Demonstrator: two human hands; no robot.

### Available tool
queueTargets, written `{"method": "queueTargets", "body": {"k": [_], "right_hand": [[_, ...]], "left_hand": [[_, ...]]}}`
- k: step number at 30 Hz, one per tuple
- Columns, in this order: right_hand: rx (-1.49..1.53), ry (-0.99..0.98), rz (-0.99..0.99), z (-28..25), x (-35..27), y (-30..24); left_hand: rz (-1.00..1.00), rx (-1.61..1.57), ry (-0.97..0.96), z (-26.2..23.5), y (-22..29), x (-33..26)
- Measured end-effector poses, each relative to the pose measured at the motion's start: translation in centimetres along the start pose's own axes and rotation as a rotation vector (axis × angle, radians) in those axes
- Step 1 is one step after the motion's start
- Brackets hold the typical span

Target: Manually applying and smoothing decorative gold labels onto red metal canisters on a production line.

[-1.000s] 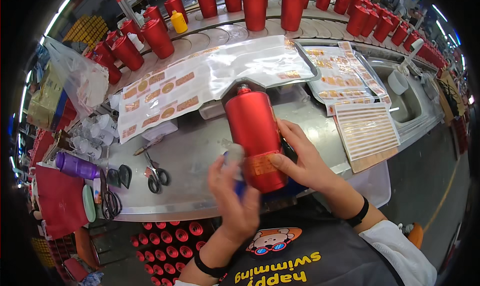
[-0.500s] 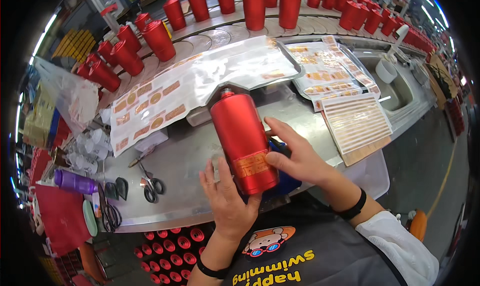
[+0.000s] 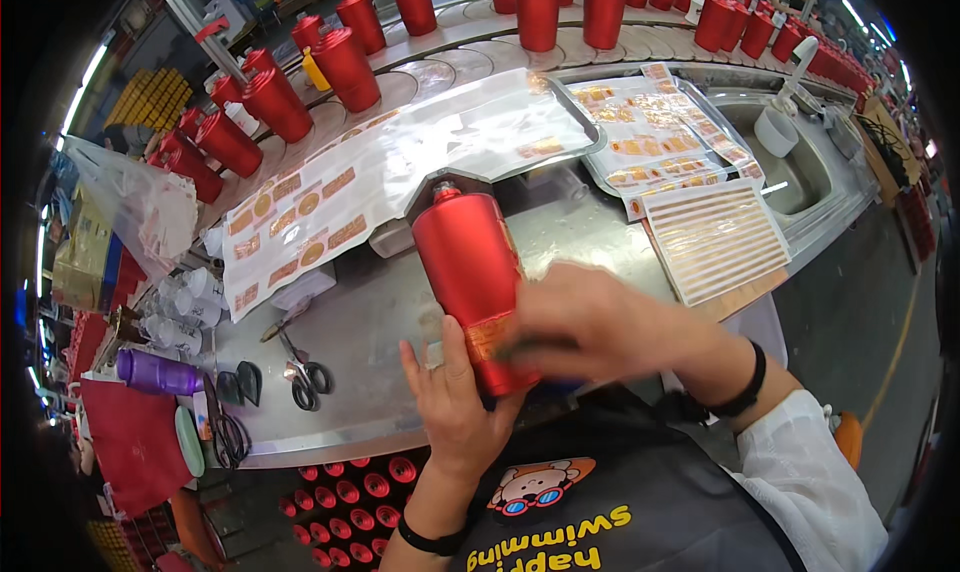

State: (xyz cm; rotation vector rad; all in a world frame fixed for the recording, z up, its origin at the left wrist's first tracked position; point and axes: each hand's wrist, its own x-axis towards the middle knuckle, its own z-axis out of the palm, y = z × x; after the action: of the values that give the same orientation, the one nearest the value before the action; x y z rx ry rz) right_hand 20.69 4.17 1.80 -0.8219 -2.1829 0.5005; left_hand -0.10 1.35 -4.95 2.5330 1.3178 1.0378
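Observation:
A red metallic bottle (image 3: pixel 462 252) with a silver neck tilts over the workbench, its neck end away from me. A gold decal (image 3: pixel 487 338) covers part of its side near the base. My left hand (image 3: pixel 458 402) grips the bottle's lower end from the left, thumb under the base and fingers along the side. Over the decal, my right hand (image 3: pixel 600 317) is smeared by motion. A dark flat piece (image 3: pixel 535 346) sticks out from its fingers against the bottle; its exact kind is too blurred to tell.
Decal sheets (image 3: pixel 320 212) lie across the bench, with a striped sheet (image 3: pixel 715 240) at right. Red bottles (image 3: pixel 538 12) line the conveyor behind. Scissors (image 3: pixel 305 380), dark pieces (image 3: pixel 238 382) and a purple bottle (image 3: pixel 158 372) sit at left. A sink (image 3: pixel 800 177) is far right.
My right hand has moved from the bottle's right side across the decal, bringing the dark piece against it. The bottle has turned, so the decal shows less. The conveyor bottles appear shifted.

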Motion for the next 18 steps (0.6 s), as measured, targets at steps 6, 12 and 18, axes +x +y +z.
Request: {"method": "queueTargets", "body": {"k": [6,12,18], "right_hand": [[0.009,-0.183,0.100,-0.4,3.0,-0.1],[-0.121,-0.107,0.123,-0.1,3.7,0.1],[0.269,0.258,0.480,-0.5,0.0,0.5]], "left_hand": [[-0.010,-0.051,0.003,0.4,-0.5,-0.4],[-0.006,-0.080,0.024,0.7,-1.1,-0.6],[-0.091,-0.239,-0.077,0.9,-2.6,-1.4]]}}
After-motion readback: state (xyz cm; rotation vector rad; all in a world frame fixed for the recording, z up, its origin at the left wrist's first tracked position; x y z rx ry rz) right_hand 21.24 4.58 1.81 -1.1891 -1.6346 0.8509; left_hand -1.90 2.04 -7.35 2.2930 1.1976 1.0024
